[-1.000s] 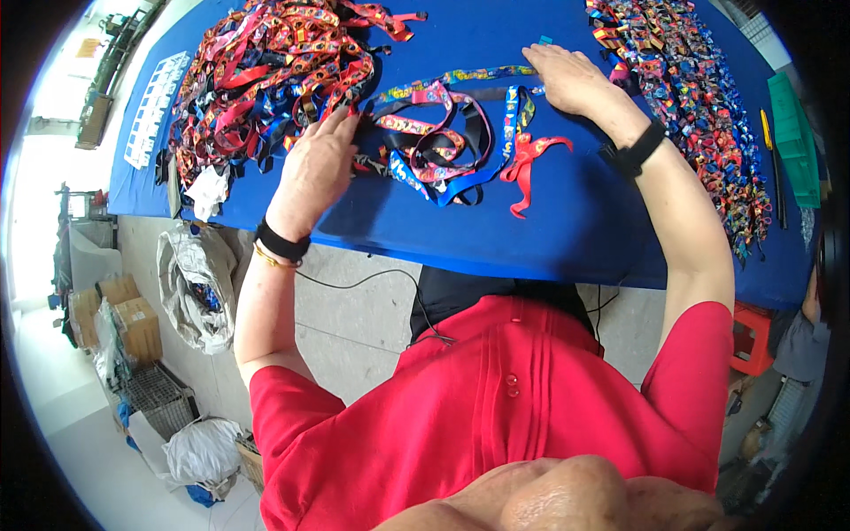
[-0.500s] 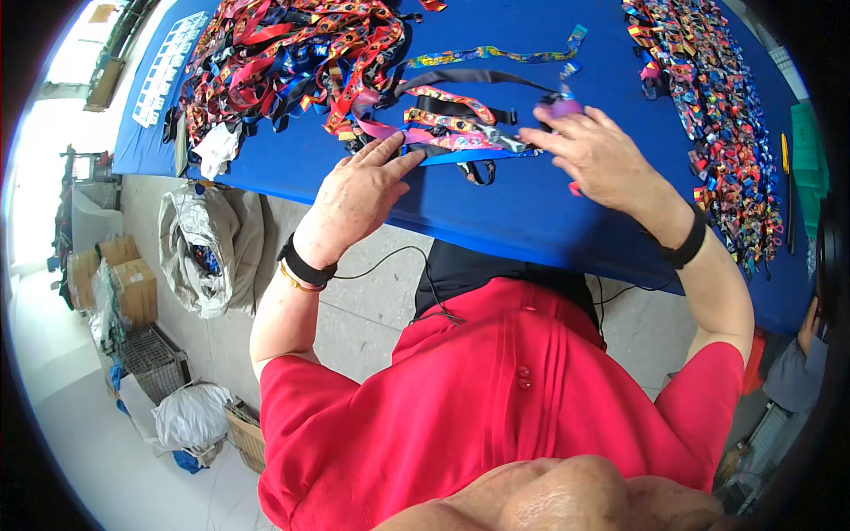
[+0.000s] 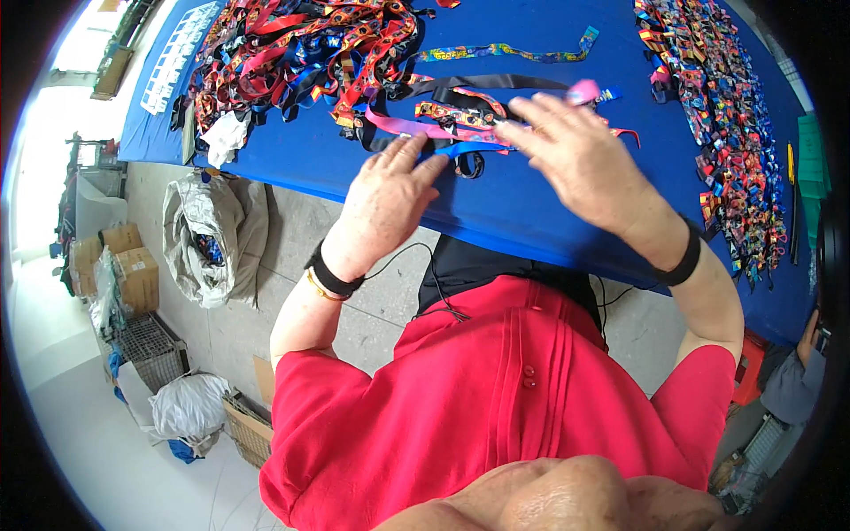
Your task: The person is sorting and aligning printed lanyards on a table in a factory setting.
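Observation:
Several printed straps, like lanyards, lie loosely side by side on the blue-covered table in front of me. My left hand [image 3: 391, 190] rests with outstretched fingers at the left part of a pink strap [image 3: 382, 121] and a blue strap [image 3: 460, 149]. My right hand [image 3: 580, 164] is over the right part of these straps, fingers extended and apart, touching or just above them; it hides some strap ends. Beyond the hands run a dark grey strap [image 3: 496, 81] and a red patterned strap [image 3: 456, 115]. Farther off is a blue-yellow strap [image 3: 496, 51].
A tangled heap of straps [image 3: 310, 53] covers the table's far left, beside a white crumpled piece [image 3: 227, 139] and a white rack [image 3: 177, 62]. Bundled straps [image 3: 726, 150] line the right side. An open sack [image 3: 212, 239] stands on the floor. Someone's sleeve [image 3: 794, 389] shows at right.
My right hand has moved slightly left and nearer me over the straps. The left hand has shifted a little right and nearer. A pink end shows more plainly beyond the right hand.

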A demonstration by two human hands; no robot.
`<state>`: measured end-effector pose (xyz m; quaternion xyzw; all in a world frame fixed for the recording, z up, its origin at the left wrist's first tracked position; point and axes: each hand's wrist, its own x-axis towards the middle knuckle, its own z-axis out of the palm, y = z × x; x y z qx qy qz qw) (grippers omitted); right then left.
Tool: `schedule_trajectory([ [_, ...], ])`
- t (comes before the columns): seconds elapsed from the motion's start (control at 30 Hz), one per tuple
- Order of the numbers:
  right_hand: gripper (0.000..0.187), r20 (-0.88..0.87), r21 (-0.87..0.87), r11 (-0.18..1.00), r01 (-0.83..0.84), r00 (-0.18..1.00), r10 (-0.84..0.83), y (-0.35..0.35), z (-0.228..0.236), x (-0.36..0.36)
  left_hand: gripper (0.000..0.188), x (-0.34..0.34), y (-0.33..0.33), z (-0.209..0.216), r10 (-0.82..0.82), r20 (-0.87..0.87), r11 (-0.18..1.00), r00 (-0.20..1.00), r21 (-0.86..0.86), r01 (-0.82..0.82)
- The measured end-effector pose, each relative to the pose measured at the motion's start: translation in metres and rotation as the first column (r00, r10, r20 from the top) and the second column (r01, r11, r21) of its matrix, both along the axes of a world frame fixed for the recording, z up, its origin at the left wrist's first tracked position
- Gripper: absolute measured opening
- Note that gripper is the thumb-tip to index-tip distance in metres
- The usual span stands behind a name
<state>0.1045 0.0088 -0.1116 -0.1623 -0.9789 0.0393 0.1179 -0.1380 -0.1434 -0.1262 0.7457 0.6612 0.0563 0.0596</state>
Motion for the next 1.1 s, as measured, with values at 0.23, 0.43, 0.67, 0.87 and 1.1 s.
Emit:
schedule_trajectory([
  [0.23,0.05,0.089,-0.136,0.971,-0.198,0.973,0.211,-0.024,-0.021,-0.013,0.051,0.007,-0.01,-0.01,0.028,0.021,0.999,0.999,-0.017,-0.028],
  [0.43,0.039,0.117,-0.141,0.982,-0.127,0.983,0.144,-0.002,-0.011,0.027,0.051,-0.016,-0.022,-0.012,0.081,0.042,0.997,0.996,0.013,-0.081],
  [0.67,0.026,0.17,-0.135,0.991,0.026,0.985,-0.003,0.007,0.007,0.042,0.047,-0.03,-0.019,-0.007,0.089,0.169,0.996,0.982,0.011,-0.092],
  [0.87,0.021,0.085,-0.118,0.993,-0.026,0.996,0.036,0.006,0.015,0.026,0.06,-0.054,0.0,-0.008,0.317,-0.069,0.936,0.946,0.183,-0.301],
  [1.1,0.021,-0.028,-0.115,0.991,-0.075,0.997,0.072,0.004,0.014,-0.004,0.061,0.005,-0.009,-0.026,0.134,0.076,0.983,0.988,0.114,-0.142],
])
